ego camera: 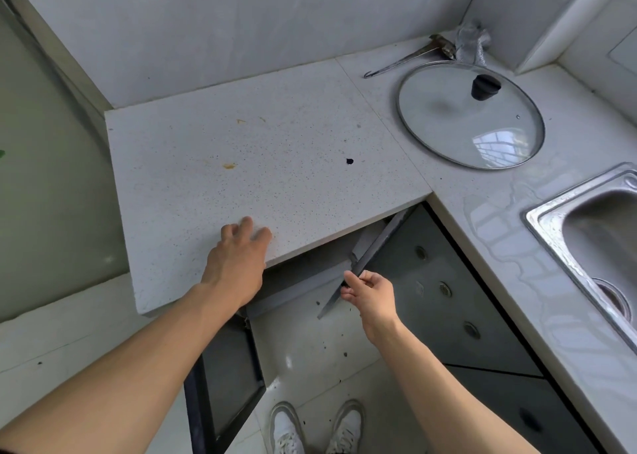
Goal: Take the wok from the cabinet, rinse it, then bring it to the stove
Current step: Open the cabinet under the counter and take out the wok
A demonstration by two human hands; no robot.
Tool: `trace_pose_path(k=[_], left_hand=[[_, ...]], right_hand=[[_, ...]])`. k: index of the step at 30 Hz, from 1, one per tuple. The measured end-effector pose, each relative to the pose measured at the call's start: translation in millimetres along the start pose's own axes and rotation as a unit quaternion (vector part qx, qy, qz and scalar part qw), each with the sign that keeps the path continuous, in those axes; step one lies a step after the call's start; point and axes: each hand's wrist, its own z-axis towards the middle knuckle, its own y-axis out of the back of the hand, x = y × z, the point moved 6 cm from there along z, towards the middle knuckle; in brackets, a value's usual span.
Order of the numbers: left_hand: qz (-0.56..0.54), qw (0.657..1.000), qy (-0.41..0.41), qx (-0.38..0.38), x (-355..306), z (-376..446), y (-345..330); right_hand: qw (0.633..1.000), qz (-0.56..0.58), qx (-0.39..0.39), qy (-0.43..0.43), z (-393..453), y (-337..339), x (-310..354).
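My right hand (370, 293) pinches the top edge of a dark grey cabinet door (375, 246) that stands ajar under the white speckled counter (262, 164). My left hand (238, 264) rests on the counter's front edge, fingers spread and relaxed. A second dark door (227, 381) hangs open lower left. The wok is not visible; the cabinet's inside is hidden beneath the counter. No stove is in view.
A glass lid with a black knob (470, 115) lies on the counter at the back right, a metal hooked tool (403, 60) behind it. A steel sink (593, 233) is at the right. Closed dark cabinet fronts (444, 291) run under it. My white shoes (317, 429) stand on the tiled floor.
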Motion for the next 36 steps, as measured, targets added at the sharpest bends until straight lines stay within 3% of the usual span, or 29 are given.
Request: trace_pose_path(k=[5,9,13,17,26,28,31,36], left_hand=[[0.015,1.000,-0.015,-0.012,-2,-7,2],[0.065,0.996,-0.039,-0.048,-26,-13,11],[0.038,0.991,-0.108,-0.072,-74,-14,13],[0.037,0.990,-0.121,-0.055,-94,-11,4],[0.087,0.990,-0.107,-0.028,-102,-12,-3],[0.095,0.989,-0.106,-0.028,-102,-13,-2],[0.109,0.988,-0.106,-0.025,-103,-15,-3],[0.122,0.988,-0.094,-0.019,-107,-17,-7]], right_hand=[[0.984,-0.158,-0.084,0.017,-8,22,2],[0.969,-0.221,-0.105,0.032,-16,37,7],[0.952,-0.271,-0.125,0.063,-22,59,13],[0.933,-0.313,-0.142,0.107,-32,84,20],[0.822,-0.484,-0.155,0.258,-49,103,26],[0.823,-0.488,-0.163,0.240,-50,109,26],[0.768,-0.573,-0.165,0.232,-52,115,26],[0.724,-0.649,-0.157,0.171,-46,122,24]])
